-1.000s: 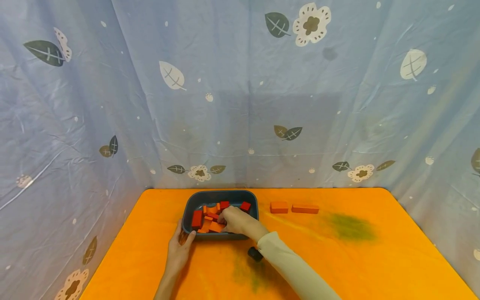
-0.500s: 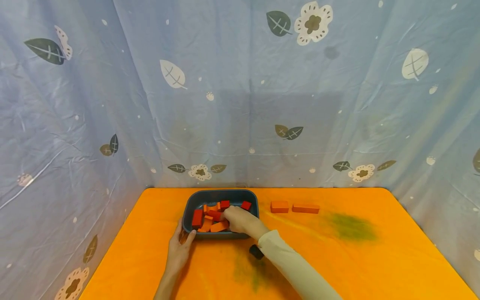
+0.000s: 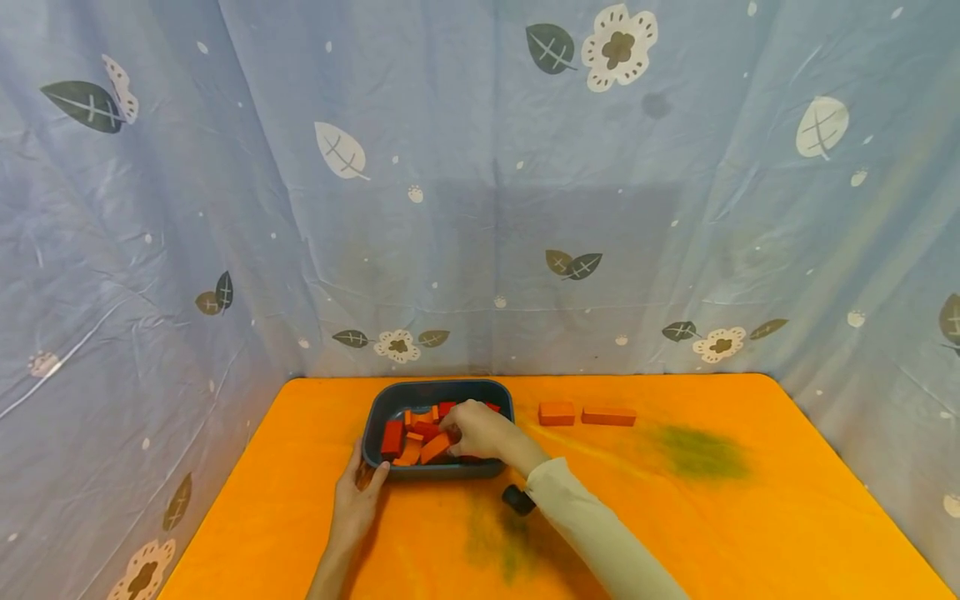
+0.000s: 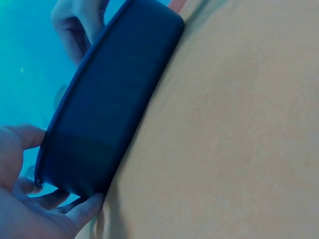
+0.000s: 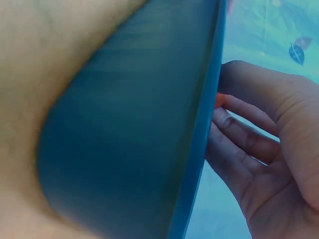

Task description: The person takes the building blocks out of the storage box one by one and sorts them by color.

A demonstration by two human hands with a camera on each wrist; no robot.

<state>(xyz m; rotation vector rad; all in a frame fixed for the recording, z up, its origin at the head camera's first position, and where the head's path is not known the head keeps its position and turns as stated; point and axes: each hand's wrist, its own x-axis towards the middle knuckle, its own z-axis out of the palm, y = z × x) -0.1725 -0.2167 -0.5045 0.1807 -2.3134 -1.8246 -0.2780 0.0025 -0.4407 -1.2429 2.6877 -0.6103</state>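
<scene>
A dark blue-grey tub (image 3: 450,472) with rounded corners stands on the orange-covered table and holds several red and orange toy blocks. At its left front corner my left hand (image 3: 357,504) grips the tub, thumb at the rim and fingers against the outer wall, as the left wrist view shows. My right hand (image 3: 483,433) reaches over the front rim into the tub, its fingers among the blocks. Near its fingertips lie a red block (image 3: 426,431) and a tilted orange block (image 3: 435,448). In the right wrist view an orange-red bit (image 5: 219,100) shows between thumb and fingers; the rim hides the fingertips.
Right of the tub, two orange blocks, a shorter one (image 3: 557,414) and a longer one (image 3: 608,417), lie in a row on the table (image 3: 780,500). A patterned blue-grey curtain (image 3: 480,275) encloses the back and sides. A black device (image 3: 517,500) sits at my right wrist.
My right hand has shifted and lifted slightly within the tub. The orange block by its fingers has turned, and the red block beside it has moved a little. The left hand keeps its place.
</scene>
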